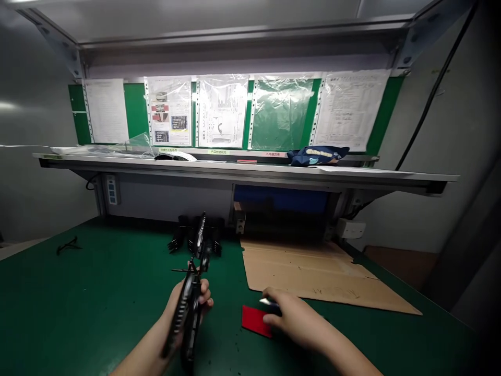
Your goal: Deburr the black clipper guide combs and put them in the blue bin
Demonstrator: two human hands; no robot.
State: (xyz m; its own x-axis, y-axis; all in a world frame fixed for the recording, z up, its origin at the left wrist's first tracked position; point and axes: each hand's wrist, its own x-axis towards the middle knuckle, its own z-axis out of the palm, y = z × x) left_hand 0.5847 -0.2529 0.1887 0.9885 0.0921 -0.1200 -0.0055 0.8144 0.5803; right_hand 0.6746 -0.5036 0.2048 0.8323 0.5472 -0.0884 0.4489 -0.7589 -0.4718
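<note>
My left hand (203, 295) grips long, ribbed black plastic parts (190, 300), which stand upright in it. They are somewhat blurred, and I cannot tell how many pieces there are. A thin black prong juts out to their left. My right hand (291, 316) is low over the table, its fingers bent round a dark-handled tool with a pale pointed tip (268, 302); most of the handle is hidden. Under the thumb lies a flat red pad (254, 319). Behind the left hand, similar black ribbed parts (215, 240) sit in a row on the table.
Flat brown cardboard (301, 269) covers the right rear of the green table (117, 292). A small black piece (68, 244) lies at far left. Above runs a shelf (242, 168) bearing a dark blue cloth item (318, 155) and plastic sheets. Dark crumbs dot the tabletop.
</note>
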